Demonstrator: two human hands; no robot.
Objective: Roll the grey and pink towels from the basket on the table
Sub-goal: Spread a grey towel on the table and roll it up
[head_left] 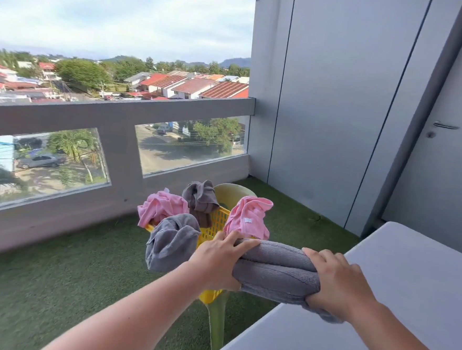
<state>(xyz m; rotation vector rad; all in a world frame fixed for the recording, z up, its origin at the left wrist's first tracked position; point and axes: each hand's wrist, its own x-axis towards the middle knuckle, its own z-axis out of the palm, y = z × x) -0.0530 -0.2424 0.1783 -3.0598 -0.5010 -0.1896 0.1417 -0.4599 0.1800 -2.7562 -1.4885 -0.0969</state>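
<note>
A person's left hand and right hand each curled around one end of a rolled grey towel, at the white worktop edge under the right hand. Just beyond the left hand, a yellow basket on a green chair held crumpled pink towels and grey towels.

Only the person's two arms and hands show, all bare. The left arm shows at 7 o'clock, unsleeved from the frame's edge to the left hand; the right arm shows at 5 o'clock, uncovered likewise down to the right hand. The nails are too small to make out clearly.
</note>
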